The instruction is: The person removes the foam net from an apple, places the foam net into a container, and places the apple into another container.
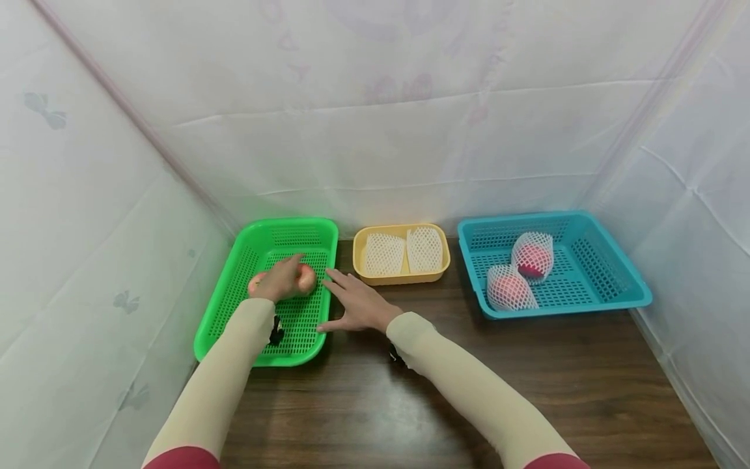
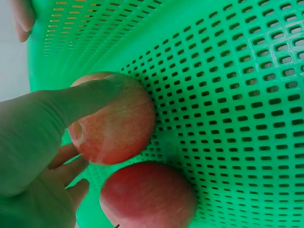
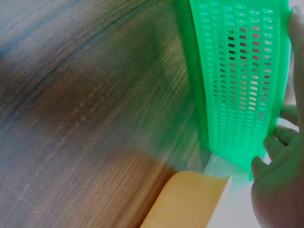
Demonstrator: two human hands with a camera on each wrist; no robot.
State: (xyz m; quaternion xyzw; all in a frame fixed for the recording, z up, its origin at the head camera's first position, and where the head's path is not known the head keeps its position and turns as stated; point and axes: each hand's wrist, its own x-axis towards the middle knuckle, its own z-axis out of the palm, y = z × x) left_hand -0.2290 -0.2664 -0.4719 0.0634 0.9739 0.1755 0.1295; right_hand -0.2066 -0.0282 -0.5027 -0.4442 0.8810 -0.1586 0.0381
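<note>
Inside the green basket (image 1: pixel 266 225), my left hand (image 1: pixel 281 280) holds a red-yellow apple (image 2: pixel 126 126). In the left wrist view, the thumb (image 2: pixel 90 99) lies across its top and the fingers reach round its far side. A second, redder apple (image 2: pixel 149 197) rests on the basket floor right beside it. My right hand (image 1: pixel 359 304) hovers by the basket's right side with its fingers spread, fingertips close to the rim, and holds nothing.
A yellow tray (image 1: pixel 404 281) with two white foam net sleeves (image 1: pixel 385 254) stands at the back middle. To the right, a blue basket (image 1: pixel 615 260) holds two apples in white foam nets (image 1: pixel 510 290). White curtains (image 1: pixel 375 143) surround the wooden table (image 1: pixel 363 404).
</note>
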